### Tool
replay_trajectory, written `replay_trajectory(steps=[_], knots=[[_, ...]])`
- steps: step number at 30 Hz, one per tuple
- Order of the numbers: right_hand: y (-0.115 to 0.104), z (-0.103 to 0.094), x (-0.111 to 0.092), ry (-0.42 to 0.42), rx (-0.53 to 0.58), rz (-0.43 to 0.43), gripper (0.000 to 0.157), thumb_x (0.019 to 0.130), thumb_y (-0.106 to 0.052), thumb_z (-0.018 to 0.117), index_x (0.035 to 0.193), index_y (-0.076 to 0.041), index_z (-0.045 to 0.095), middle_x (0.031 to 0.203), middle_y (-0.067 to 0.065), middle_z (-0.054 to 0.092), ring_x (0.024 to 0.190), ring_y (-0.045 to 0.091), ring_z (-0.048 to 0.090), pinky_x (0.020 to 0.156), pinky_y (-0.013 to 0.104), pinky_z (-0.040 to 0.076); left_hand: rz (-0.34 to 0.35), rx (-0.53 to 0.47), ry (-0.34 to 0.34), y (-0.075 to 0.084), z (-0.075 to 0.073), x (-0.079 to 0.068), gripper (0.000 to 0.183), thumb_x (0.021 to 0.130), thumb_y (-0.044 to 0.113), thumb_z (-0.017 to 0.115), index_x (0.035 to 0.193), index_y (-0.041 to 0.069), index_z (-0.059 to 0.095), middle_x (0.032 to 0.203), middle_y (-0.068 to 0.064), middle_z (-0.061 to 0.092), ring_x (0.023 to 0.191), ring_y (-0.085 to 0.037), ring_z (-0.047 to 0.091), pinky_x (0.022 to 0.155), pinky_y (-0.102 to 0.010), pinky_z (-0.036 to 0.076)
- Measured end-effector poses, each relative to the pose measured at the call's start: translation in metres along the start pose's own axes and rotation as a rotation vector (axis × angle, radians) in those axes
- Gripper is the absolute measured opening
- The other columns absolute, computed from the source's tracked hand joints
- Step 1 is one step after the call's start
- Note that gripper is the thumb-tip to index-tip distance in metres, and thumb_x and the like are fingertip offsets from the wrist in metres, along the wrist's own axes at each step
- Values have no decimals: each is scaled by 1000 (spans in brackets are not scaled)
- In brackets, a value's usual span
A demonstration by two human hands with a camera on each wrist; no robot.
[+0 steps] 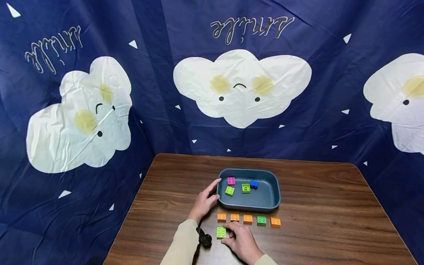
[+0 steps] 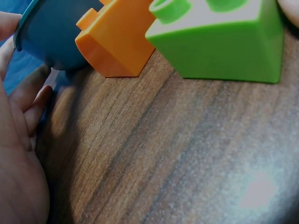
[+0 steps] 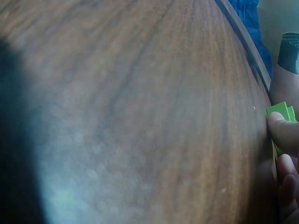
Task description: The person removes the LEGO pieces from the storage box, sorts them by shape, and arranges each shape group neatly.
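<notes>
My right hand [image 1: 241, 240] pinches a lime green toy brick [image 1: 221, 232] between thumb and fingers, low over the table. In the left wrist view this brick [image 2: 224, 51] has its studs up, and in the right wrist view the thumb [image 3: 282, 133] lies against it. My left hand [image 1: 202, 203] touches the left side of a blue-grey bin [image 1: 249, 206], fingers reaching along its rim. Inside the bin are a pink brick [image 1: 231, 181], two lime green bricks [image 1: 229, 190] and a blue brick [image 1: 254, 184].
Between the bin and my right hand runs a row of orange bricks [image 1: 247, 219] with one darker green brick [image 1: 261, 220] among them. The wooden table [image 1: 323, 206] ends at a blue cloth backdrop [image 1: 155, 111]. A black camera [image 1: 205, 238] sits at my left wrist.
</notes>
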State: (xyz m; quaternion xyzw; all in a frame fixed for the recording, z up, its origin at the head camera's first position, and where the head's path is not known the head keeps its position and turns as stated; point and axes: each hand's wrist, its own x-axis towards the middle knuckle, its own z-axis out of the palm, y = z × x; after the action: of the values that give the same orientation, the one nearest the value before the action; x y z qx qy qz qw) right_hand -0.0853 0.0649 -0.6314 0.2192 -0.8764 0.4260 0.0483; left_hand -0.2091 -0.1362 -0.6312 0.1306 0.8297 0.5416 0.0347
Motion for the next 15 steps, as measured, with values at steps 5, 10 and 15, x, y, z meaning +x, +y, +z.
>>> replay_trajectory(steps=[5,10,15], knots=[[0,0,0,-1,-1,-4,39,77,-13,94,112,-6,77,93,-6,72,72,-3,58,64,17,51,19,7,-5,2,-1,-1,64,100,19,61,158,39,47,160,-2,50,149,-27,45,121,-60,33],[1,0,0,-12,-3,8,41,77,-15,94,114,-7,77,96,-5,71,72,-4,57,64,18,51,31,3,4,3,0,-1,64,99,17,62,158,37,48,161,-2,50,149,-27,45,121,-60,32],[1,0,0,-10,-2,10,42,77,-15,94,114,-7,77,94,-6,71,72,-4,56,64,18,51,38,5,11,2,0,-1,65,99,16,63,158,38,48,160,-1,50,149,-27,45,121,-60,32]])
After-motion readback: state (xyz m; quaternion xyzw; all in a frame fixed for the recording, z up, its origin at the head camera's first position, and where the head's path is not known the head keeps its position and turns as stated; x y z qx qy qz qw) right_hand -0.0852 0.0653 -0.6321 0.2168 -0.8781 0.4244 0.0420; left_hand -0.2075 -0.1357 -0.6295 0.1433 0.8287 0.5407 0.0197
